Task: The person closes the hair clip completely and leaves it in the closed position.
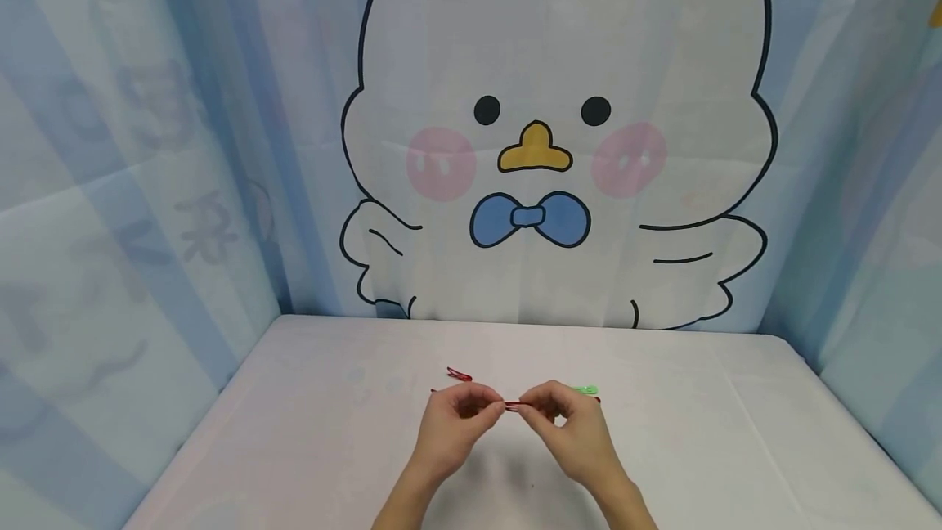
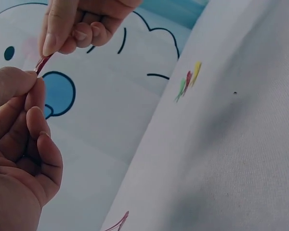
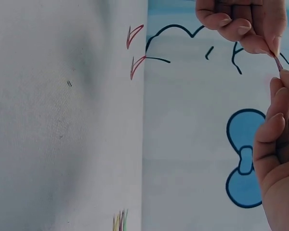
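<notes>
In the head view my left hand (image 1: 450, 433) and right hand (image 1: 580, 442) meet above the table. Between them they hold a thin red pin (image 1: 512, 406), one end pinched by thumb and forefinger of each hand. Most of that pin (image 2: 41, 63) is covered by the fingertips, and only a short red length shows. In the right wrist view the left hand (image 3: 253, 21) is at the top and the right hand (image 3: 282, 149) at the lower right, with the same pin (image 3: 278, 63) between them. The remaining fingers of both hands are bent.
Beyond the left hand lie two spread, V-shaped red pins (image 3: 135, 36). Behind the right hand is a row with a green pin (image 2: 181, 87), a red pin (image 2: 187, 81) and a yellow pin (image 2: 197, 72). The white table (image 1: 331, 432) ends at a curtain with a cartoon bird (image 1: 559, 39).
</notes>
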The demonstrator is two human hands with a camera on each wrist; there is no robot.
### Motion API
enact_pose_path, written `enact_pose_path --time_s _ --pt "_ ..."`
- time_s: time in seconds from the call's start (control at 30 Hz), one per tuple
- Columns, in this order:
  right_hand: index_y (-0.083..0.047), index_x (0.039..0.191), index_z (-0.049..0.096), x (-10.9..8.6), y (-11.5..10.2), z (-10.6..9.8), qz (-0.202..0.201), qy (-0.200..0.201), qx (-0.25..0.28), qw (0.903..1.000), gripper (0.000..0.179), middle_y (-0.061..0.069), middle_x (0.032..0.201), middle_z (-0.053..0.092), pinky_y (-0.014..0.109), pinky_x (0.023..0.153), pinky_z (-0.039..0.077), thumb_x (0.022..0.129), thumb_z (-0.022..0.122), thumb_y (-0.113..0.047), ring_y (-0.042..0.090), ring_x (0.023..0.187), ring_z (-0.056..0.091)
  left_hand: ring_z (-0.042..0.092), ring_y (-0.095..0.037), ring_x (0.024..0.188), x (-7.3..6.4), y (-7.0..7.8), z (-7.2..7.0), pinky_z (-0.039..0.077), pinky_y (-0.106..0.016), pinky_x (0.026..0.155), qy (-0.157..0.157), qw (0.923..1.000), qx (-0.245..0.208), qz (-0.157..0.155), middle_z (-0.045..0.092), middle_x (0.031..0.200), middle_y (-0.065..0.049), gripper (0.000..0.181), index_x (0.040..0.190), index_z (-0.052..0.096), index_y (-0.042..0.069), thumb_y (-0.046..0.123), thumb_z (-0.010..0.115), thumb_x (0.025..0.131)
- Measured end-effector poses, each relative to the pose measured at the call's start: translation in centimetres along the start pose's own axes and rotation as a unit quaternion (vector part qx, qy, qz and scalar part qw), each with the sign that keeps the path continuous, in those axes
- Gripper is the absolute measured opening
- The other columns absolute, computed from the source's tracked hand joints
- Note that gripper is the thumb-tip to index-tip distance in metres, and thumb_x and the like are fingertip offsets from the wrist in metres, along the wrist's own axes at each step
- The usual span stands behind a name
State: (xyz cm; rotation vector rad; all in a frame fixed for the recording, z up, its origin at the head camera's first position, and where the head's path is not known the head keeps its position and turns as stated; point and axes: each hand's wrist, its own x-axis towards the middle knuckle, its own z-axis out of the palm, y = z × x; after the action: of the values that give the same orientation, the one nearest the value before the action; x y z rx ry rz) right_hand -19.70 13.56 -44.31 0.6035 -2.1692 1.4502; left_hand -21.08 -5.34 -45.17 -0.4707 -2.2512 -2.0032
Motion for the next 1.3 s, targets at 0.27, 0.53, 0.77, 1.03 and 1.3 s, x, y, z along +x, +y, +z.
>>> enact_pose_path --time_s 0.27,0.53,0.77,1.03,1.3 --pt "-0.013 0.084 0.072 -0.1 -0.2 0.1 0.043 -0.001 -0.006 0.999 0.017 -0.012 0.073 0.064 0.026 0.058 0.047 0.082 0.08 0.002 0.007 0.063 0.054 0.058 -0.013 0.072 0.0 -0.2 0.5 0.05 -0.024 0.066 0.023 0.9984 0.049 0.015 0.069 0.081 0.003 0.004 0.091 0.076 0.006 0.009 0.078 0.089" --pt "-0.013 0.081 0.072 -0.2 0.0 0.2 0.072 -0.002 -0.01 0.9974 0.021 -0.012 0.071 0.063 0.025 0.057 0.046 0.081 0.079 0.006 0.007 0.061 0.053 0.056 -0.011 0.07 0.0 -0.3 0.9 0.047 -0.023 0.063 0.039 0.997 0.065 0.012 0.066 0.076 0.005 0.004 0.088 0.075 0.006 0.006 0.078 0.086" --pt "-0.016 0.08 0.072 -0.1 0.0 0.2 0.07 -0.001 -0.023 0.9973 0.025 -0.013 0.072 0.064 0.024 0.057 0.046 0.08 0.079 0.007 0.006 0.061 0.054 0.054 -0.009 0.07 -0.1 -0.5 1.1 0.048 -0.023 0.064 0.044 0.9954 0.082 0.025 0.065 0.075 0.008 0.007 0.085 0.075 0.009 0.003 0.079 0.085" --pt "-0.017 0.087 0.074 -0.1 0.4 -0.2 0.04 -0.015 -0.035 0.9985 0.024 -0.015 0.074 0.063 0.026 0.06 0.05 0.078 0.083 0.003 0.006 0.064 0.057 0.056 -0.011 0.071 0.0 -0.5 0.9 0.048 -0.023 0.066 0.039 0.9975 0.058 0.006 0.065 0.077 0.005 0.004 0.089 0.076 0.007 0.007 0.078 0.087" --pt "-0.014 0.091 0.072 -0.1 0.9 -0.4 -0.034 -0.021 -0.057 0.9976 0.032 -0.015 0.076 0.06 0.026 0.061 0.051 0.074 0.083 0.01 0.005 0.066 0.056 0.057 -0.012 0.072 0.1 -0.3 0.8 0.048 -0.023 0.065 0.037 0.9982 0.048 -0.005 0.065 0.077 0.003 0.006 0.09 0.076 0.006 0.01 0.078 0.087"
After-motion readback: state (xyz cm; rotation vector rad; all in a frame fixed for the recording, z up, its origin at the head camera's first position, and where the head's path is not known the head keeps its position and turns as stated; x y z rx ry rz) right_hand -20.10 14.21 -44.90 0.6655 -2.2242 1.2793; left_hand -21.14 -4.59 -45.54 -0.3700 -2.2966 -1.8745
